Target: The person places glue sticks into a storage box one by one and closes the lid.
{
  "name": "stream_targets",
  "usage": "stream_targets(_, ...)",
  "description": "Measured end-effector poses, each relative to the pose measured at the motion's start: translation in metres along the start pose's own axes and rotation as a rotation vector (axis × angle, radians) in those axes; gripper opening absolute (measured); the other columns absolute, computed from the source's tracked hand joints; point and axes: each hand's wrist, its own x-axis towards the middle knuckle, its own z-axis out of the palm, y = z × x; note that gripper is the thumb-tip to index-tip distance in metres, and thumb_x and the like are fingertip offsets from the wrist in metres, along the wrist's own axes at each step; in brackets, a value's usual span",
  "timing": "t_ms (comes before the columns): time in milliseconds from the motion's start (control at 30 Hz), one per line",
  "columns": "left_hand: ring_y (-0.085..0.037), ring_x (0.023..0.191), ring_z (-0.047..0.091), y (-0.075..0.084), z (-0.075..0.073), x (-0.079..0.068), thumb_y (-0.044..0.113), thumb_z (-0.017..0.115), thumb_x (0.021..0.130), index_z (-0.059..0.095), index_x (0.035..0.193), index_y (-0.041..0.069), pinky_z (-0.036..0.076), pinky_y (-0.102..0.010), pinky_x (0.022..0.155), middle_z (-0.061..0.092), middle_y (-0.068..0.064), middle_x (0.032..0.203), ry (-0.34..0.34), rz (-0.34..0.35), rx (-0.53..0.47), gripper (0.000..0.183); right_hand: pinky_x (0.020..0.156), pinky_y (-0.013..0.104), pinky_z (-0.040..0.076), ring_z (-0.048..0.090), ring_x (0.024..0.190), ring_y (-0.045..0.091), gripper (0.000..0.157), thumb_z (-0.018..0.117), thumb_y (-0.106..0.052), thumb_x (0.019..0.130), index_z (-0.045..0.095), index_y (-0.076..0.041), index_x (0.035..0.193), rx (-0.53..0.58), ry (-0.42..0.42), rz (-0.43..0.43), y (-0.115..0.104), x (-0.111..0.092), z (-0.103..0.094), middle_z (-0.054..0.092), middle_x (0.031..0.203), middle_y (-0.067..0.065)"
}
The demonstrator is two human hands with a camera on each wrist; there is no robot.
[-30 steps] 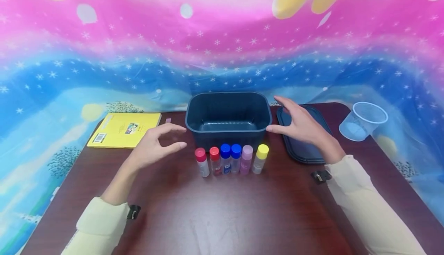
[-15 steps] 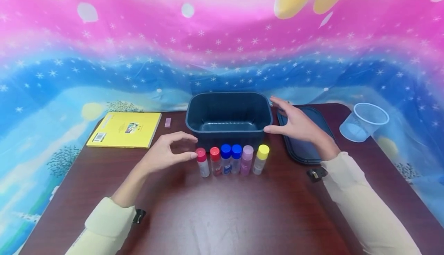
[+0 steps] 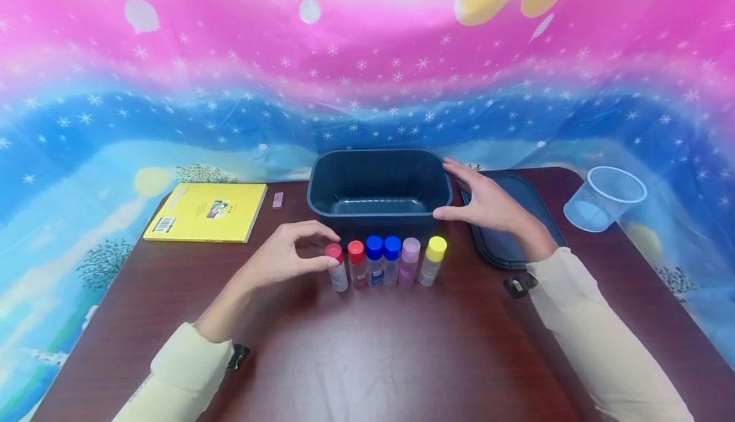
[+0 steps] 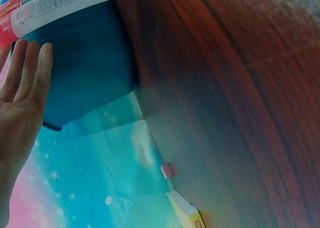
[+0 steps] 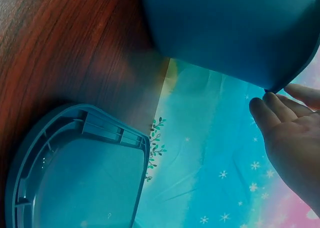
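Note:
A dark blue tub [image 3: 379, 216] stands at the back centre of the table. Before it, small bottles stand upright in a row. At the left end, the bottle with the dark red cap [image 3: 339, 278] has my left hand [image 3: 281, 256] around its top. The thumb overlaps the cap's front and the fingers reach behind; whether they press on it is unclear. In the left wrist view those fingers [image 4: 40, 70] look straight near the cap. My right hand [image 3: 488, 205], fingers extended, rests at the tub's right rim, its fingertips [image 5: 257, 108] by the corner in the right wrist view.
Bottles with red [image 3: 356, 249], blue, lilac and yellow [image 3: 436, 248] caps continue the row. Left lies a yellow book [image 3: 201, 211] with a small pink block [image 3: 278, 200]. A dark lid [image 3: 505, 243] lies right of the tub; a clear plastic cup [image 3: 603, 198] leans beyond it.
My left hand has moved right from beside the tub to the dark-red-capped bottle. My right hand has shifted slightly left, closer to the tub's rim. The bottles and tub keep their places.

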Motion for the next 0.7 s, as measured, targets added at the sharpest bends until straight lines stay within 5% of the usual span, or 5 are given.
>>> stream_targets(433, -0.016, 0.092, 0.07, 0.0026, -0.003, 0.0003, 0.021, 0.084, 0.085, 0.074, 0.113, 0.013, 0.061, -0.036, 0.083, 0.073, 0.003, 0.102, -0.039, -0.048, -0.074, 0.031, 0.115, 0.069, 0.023, 0.017, 0.153, 0.037, 0.097, 0.079, -0.044, 0.087, 0.027, -0.009, 0.161, 0.002, -0.003, -0.003, -0.0018, 0.0015, -0.001, 0.019, 0.168, 0.01)
stream_targets(700, -0.017, 0.089, 0.071, 0.0026, -0.0092, -0.0018, 0.021, 0.084, 0.086, 0.072, 0.11, 0.013, 0.061, -0.032, 0.081, 0.072, 0.0, 0.1, -0.005, -0.07, -0.072, 0.029, 0.114, 0.068, 0.025, 0.017, 0.153, 0.035, 0.097, 0.08, -0.045, 0.087, 0.028, -0.01, 0.161, 0.018, -0.003, 0.0, 0.0007, 0.0037, 0.0001, 0.02, 0.168, 0.008)
